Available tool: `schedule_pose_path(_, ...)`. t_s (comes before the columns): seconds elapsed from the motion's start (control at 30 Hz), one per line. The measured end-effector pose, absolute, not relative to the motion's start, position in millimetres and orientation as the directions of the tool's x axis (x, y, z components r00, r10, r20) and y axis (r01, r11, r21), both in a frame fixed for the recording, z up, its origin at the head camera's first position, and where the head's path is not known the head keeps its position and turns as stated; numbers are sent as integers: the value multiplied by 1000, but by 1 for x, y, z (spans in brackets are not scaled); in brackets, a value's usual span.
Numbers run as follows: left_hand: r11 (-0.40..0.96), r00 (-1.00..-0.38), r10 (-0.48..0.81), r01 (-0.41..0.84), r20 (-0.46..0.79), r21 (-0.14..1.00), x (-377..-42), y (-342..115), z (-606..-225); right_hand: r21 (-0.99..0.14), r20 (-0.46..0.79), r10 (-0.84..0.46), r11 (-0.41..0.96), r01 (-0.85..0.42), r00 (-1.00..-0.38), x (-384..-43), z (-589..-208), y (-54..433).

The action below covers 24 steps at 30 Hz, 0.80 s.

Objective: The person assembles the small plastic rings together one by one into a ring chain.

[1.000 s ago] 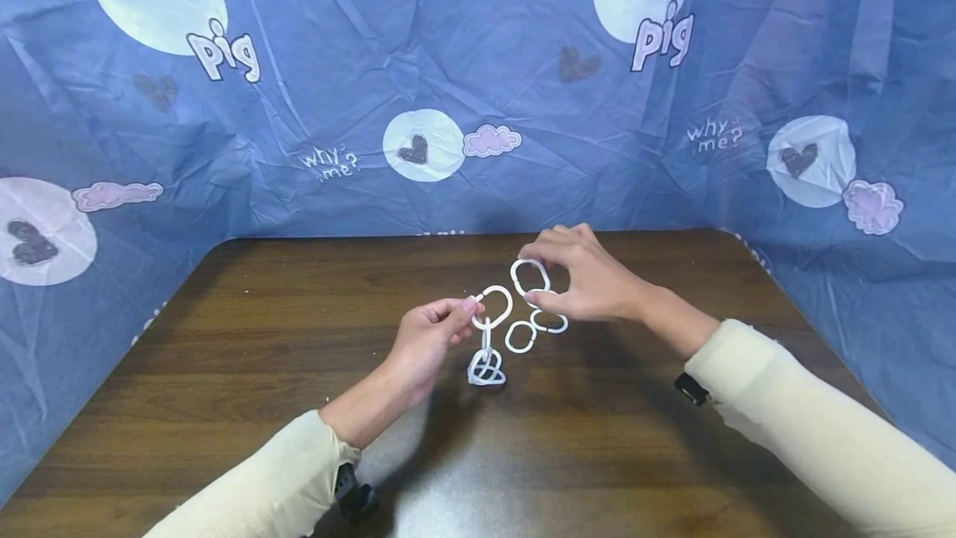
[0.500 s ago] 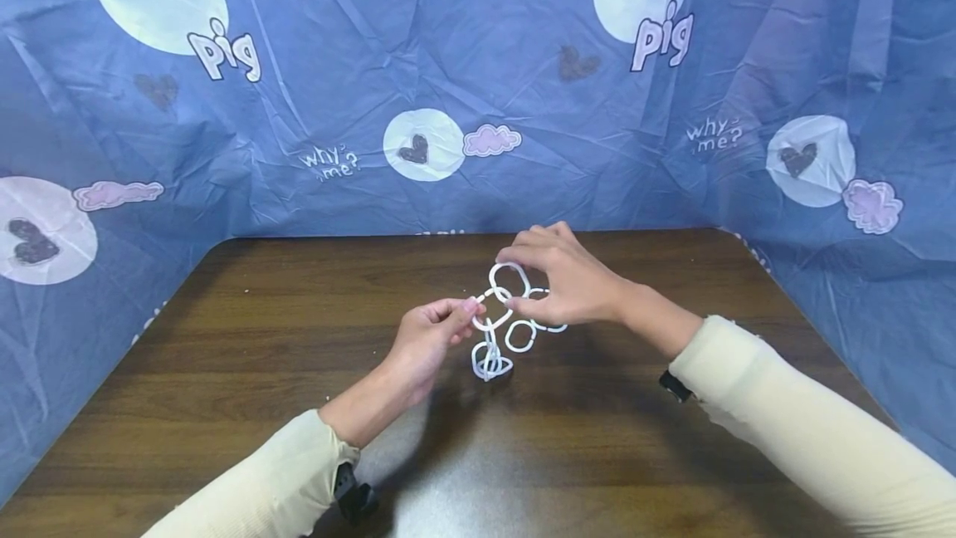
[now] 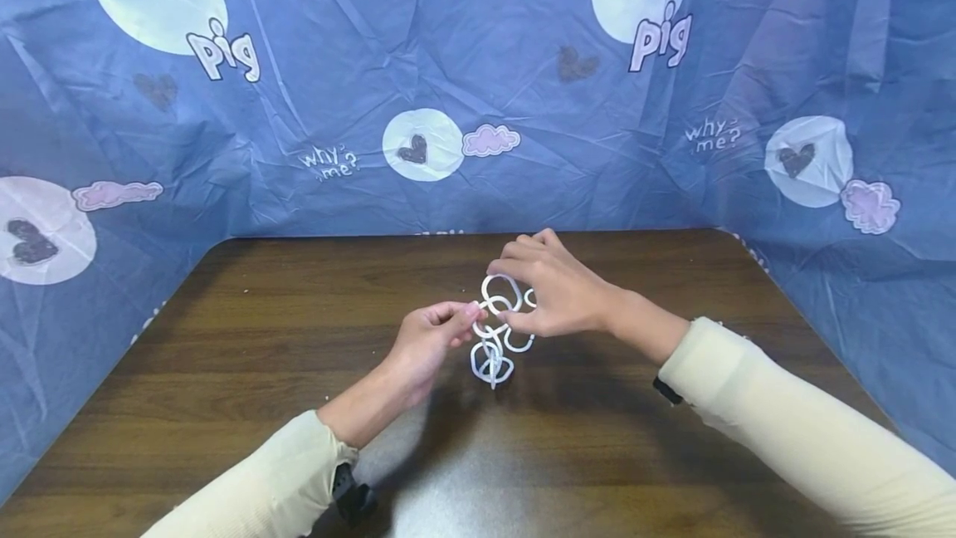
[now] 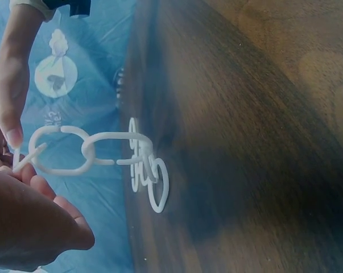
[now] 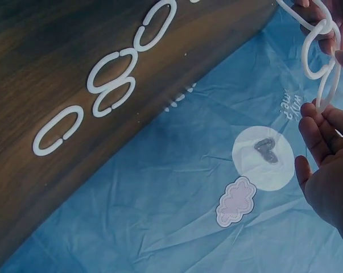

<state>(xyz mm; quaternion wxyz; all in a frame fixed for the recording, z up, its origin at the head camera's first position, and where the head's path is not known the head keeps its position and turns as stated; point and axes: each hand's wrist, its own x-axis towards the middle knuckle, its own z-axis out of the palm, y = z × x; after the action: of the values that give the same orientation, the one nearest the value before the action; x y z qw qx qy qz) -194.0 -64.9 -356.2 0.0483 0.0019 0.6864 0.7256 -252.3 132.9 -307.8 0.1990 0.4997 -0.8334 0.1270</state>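
Where the left sleeve ends, the left hand pinches a white link between thumb and fingers, and a chain hangs from that link to a tangle on the table, too bunched to count. Slightly farther off, the right hand has thumb and forefinger spread round another link, gripping its rim. Joining these two is probably the step; it should go best with the left link held steady, its gap turned clear of the fingertips, and the right one eased in without force. They overlap from above, but whether they are threaded or merely cross I cannot tell, as fingers cover parts of both. On the table, loose links lie partly hidden behind the right hand, one cut off in the right wrist view. Beyond, a blue cloth runs out of view at the top
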Motion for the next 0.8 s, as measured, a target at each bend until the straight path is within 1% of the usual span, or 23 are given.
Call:
schedule_pose_path(0.2, -30, -994, 90, -71, -68, 997, -195, -68, -355, 74, 474, -800, 453, -888, -368, -253, -308, 129)
schedule_pose_path(0.3, -13, -992, 104, -68, -66, 998, -195, -69, -356, 113, 467, -811, 451, -886, -353, -252, -306, 128)
schedule_pose_path(0.5, 3, -990, 120, -72, -72, 997, -195, -71, -357, 156, 422, -832, 458, -875, -361, -251, -305, 125)
schedule_pose_path(0.7, 0, -986, 149, -71, -70, 997, -194, -69, -357, 186, 382, -853, 447, -875, -355, -247, -308, 121)
schedule_pose_path(0.8, -3, -985, 159, -65, -63, 998, -194, -68, -356, 181, 384, -844, 466, -866, -374, -248, -310, 122)
